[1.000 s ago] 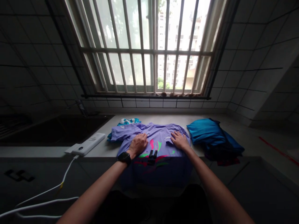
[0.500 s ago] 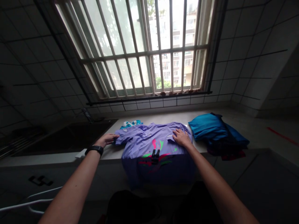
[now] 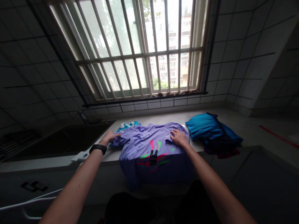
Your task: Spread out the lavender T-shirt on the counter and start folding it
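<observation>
A purple T-shirt point(image 3: 137, 146) with a pink, green and black print lies spread on the counter, its lower part hanging over the front edge. At the sleeve on the left, my left hand point(image 3: 109, 137), with a dark band on its wrist, has its fingers together on the fabric in what looks like a pinch; the fingertips are partly hidden. My right hand point(image 3: 179, 137) rests flat on the shirt near the other sleeve, fingers spread. Behind the left sleeve, a turquoise and white cloth point(image 3: 129, 125) shows in part.
Folded blue and dark clothes point(image 3: 205, 127) are piled on the counter point(image 3: 161, 116) to the right. A dark sink point(image 3: 70, 137) with a tap point(image 3: 83, 117) is on the left. A white object point(image 3: 81, 155) sits by the front edge. A barred window point(image 3: 140, 56) is behind.
My left hand has shifted inward over the left sleeve, its fingers reaching further onto the fabric. The right hand stays on the shirt. The view has turned slightly.
</observation>
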Tool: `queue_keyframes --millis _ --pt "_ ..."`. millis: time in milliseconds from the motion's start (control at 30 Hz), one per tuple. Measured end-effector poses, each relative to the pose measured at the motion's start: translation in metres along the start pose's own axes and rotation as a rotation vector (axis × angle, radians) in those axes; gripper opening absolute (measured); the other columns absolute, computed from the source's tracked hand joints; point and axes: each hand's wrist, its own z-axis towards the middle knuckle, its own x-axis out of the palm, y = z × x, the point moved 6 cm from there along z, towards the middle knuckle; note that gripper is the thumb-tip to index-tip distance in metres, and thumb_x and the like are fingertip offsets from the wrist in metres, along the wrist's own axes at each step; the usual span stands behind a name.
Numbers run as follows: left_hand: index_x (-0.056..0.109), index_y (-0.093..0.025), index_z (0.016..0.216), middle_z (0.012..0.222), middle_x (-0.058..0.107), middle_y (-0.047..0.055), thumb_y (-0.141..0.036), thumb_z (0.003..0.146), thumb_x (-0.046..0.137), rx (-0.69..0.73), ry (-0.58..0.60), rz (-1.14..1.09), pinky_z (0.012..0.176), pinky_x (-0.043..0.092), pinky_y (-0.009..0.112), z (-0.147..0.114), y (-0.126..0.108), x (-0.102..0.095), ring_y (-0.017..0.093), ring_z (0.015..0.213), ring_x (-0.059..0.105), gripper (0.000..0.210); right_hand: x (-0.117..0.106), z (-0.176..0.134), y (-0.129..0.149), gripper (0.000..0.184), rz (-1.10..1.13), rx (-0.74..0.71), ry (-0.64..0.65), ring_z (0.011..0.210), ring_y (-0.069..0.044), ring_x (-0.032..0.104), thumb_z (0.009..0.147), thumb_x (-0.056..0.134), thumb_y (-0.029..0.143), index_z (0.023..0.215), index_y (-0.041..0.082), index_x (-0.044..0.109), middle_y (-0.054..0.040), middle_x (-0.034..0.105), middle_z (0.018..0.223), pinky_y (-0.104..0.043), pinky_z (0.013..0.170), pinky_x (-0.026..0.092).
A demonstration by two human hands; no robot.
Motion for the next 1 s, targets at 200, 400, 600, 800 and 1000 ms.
queue_keyframes --millis 200,400,600,800,1000 --pt "0.062 -0.019 0.072 0.07 0.068 0.002 -0.022 0.047 0.08 0.06 -0.093 -0.17 0.065 0.052 0.03 0.006 -0.004 -0.008 0.023 0.075 0.067 0.031 -0.001 0.0 0.0 0.055 0.006 -0.003 0.002 0.158 -0.022 0.026 0.104 0.036 0.041 0.156 0.029 0.047 -0.0027 0.035 0.17 -0.05 0.128 0.019" --pt "0.065 -0.019 0.082 0.079 0.07 0.002 -0.032 0.057 0.082 0.202 -0.198 -0.307 0.068 0.055 0.029 -0.007 -0.046 -0.013 0.02 0.081 0.068 0.033 0.0 0.0 0.0 0.055 0.009 -0.003 0.002 0.158 -0.023 0.026 0.104 0.036 0.04 0.157 0.026 0.046 -0.0032 0.034 0.17 -0.05 0.128 0.019" --pt "0.068 -0.018 0.106 0.097 0.074 0.008 -0.058 0.064 0.081 0.393 0.359 -0.367 0.069 0.058 0.032 -0.054 -0.11 0.036 0.023 0.086 0.072 0.059 -0.003 -0.003 0.002 0.056 0.007 -0.015 -0.001 0.158 -0.023 0.027 0.104 0.036 0.04 0.157 0.026 0.046 -0.0044 0.034 0.17 -0.05 0.128 0.02" --pt "0.069 -0.02 0.09 0.092 0.074 0.01 -0.058 0.062 0.079 0.574 0.224 0.264 0.079 0.056 0.038 -0.061 -0.108 0.069 0.031 0.095 0.071 0.048 -0.004 -0.004 0.002 0.055 0.008 -0.007 0.011 0.158 -0.023 0.025 0.104 0.035 0.04 0.156 0.026 0.047 -0.0043 0.034 0.17 -0.051 0.129 0.019" --pt "0.073 -0.019 0.101 0.089 0.074 0.005 -0.055 0.069 0.079 0.702 0.804 0.637 0.074 0.053 0.032 -0.098 -0.067 0.124 0.025 0.083 0.069 0.048 -0.005 -0.004 0.002 0.055 0.001 -0.01 0.001 0.158 -0.023 0.027 0.104 0.036 0.041 0.156 0.027 0.047 -0.0046 0.036 0.169 -0.05 0.128 0.02"
